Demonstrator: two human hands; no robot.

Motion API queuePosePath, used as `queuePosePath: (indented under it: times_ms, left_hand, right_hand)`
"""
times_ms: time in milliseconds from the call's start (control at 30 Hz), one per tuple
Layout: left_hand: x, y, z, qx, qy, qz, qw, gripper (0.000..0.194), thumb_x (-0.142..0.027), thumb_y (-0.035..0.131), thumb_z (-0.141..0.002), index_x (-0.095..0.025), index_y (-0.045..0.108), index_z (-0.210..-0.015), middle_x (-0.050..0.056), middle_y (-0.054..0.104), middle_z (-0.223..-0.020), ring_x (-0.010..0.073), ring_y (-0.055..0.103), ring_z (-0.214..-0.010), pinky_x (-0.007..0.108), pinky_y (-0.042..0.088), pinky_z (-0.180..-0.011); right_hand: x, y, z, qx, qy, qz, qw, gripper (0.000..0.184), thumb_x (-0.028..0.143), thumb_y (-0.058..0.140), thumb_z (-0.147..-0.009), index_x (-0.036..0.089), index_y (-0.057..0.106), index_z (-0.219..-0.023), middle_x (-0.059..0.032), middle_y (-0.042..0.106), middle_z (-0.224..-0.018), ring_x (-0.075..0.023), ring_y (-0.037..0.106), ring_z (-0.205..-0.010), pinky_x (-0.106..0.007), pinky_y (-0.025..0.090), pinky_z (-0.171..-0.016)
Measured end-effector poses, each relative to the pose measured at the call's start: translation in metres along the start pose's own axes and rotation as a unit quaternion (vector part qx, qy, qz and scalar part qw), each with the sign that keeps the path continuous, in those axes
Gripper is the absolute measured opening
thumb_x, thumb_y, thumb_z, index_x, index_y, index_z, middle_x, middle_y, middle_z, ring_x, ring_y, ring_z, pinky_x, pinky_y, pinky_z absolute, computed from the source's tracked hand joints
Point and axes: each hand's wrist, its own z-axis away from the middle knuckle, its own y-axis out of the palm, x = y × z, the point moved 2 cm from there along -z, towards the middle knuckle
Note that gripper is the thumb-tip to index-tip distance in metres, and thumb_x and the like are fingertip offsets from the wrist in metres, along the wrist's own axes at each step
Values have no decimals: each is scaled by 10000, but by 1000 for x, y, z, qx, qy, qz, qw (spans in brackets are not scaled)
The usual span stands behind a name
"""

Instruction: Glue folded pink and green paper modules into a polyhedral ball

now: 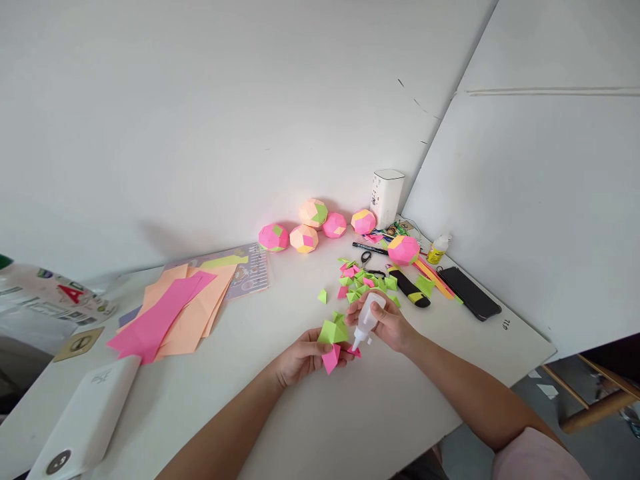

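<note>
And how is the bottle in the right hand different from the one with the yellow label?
The held bottle is in the right hand, while the yellow-labelled bottle stands on the table. The held bottle is tipped with its nozzle down; the yellow-labelled bottle has its top up. The held bottle shows no yellow label, but the yellow-labelled bottle does. Both are whitish bottles.

Lime-green and pink paper piece (pixel 333 331)
</note>
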Motion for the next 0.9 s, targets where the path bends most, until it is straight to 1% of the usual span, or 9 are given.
queuePosePath:
  times_ms: [100,167,333,400,567,667,767,900]
  left_hand:
    - [0,-1,1,0,0,3,1000,270,-184,608,-741,-106,689,-986,151,714,-982,274,663,-904,374,488,-841]
    - [0,-1,1,-2,-3,6,1000,278,-180,613,-738,-97,684,-993,151,715,-972,267,663,-907,366,489,-844]
    - [-1,0,1,-6,-8,7,1000,274,-184,632,-736,-86,678,-988,149,725,-907,263,666,-908,351,490,-839]
    - [-1,0,0,-6,-7,9,1000,268,-182,635,-737,-90,679,-985,149,725,-908,267,665,-918,353,490,-840]
    - [2,-3,0,-5,-2,15,1000,288,-174,618,-739,-83,678,-1006,160,714,-970,272,661,-921,366,490,-842]
    - [2,-4,0,-3,-1,14,1000,289,-173,613,-740,-77,678,-1004,170,710,-980,277,659,-919,368,490,-831]
    - [1,-3,0,0,-2,6,1000,280,-173,605,-750,-60,679,-995,182,713,-952,268,664,-896,358,485,-828]
    - [1,-2,-1,-7,-1,11,1000,266,-165,608,-747,-68,682,-984,179,717,-945,279,659,-935,355,483,-830]
  right_hand:
    - [0,2,0,9,-8,-4,1000,205,403,630,-822,231,568,-913,-42,673,-937,-219,666,-874,-437,476,-857]
    - [0,1,0,7,-7,1,1000,218,410,637,-814,229,566,-912,-42,672,-934,-214,666,-863,-431,478,-849]
    - [1,-3,0,3,1,16,1000,194,381,620,-834,217,554,-913,-47,674,-886,-208,672,-775,-385,505,-724]
    - [1,-3,1,7,1,21,1000,188,378,616,-838,216,555,-909,-48,674,-880,-207,672,-761,-378,504,-708]
    - [2,1,1,23,-20,8,1000,201,395,619,-832,225,559,-920,-48,667,-930,-219,662,-846,-395,489,-778]
    - [2,2,0,39,-25,1,999,192,378,619,-835,221,560,-928,-53,663,-950,-216,658,-858,-396,479,-796]
    - [3,1,0,50,-20,0,999,160,331,619,-836,213,558,-924,-54,663,-922,-208,661,-813,-383,481,-759]
    - [3,-1,0,52,-8,5,999,124,252,629,-808,202,552,-890,-42,668,-834,-201,660,-716,-371,485,-687]
